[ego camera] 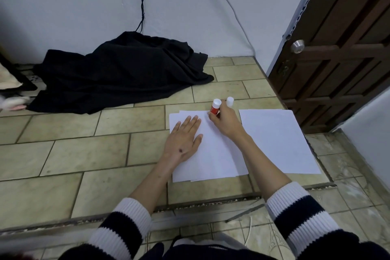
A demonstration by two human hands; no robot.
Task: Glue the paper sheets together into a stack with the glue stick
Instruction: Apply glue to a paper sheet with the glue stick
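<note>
A loose stack of white paper sheets (pixel 217 154) lies on the tiled floor in front of me. My left hand (pixel 183 140) rests flat on its left half, fingers straight. My right hand (pixel 224 120) grips a red glue stick (pixel 215 107) with a white end, its lower end touching the top edge of the stack. A white cap (pixel 230 101) stands upright on the floor just behind my right hand. A separate pile of white sheets (pixel 276 139) lies to the right, apart from the stack.
A heap of black cloth (pixel 124 72) lies at the back left against the wall (pixel 84 6). A brown wooden door (pixel 341 48) stands at the right. A floor ledge (pixel 190 207) runs across near my forearms.
</note>
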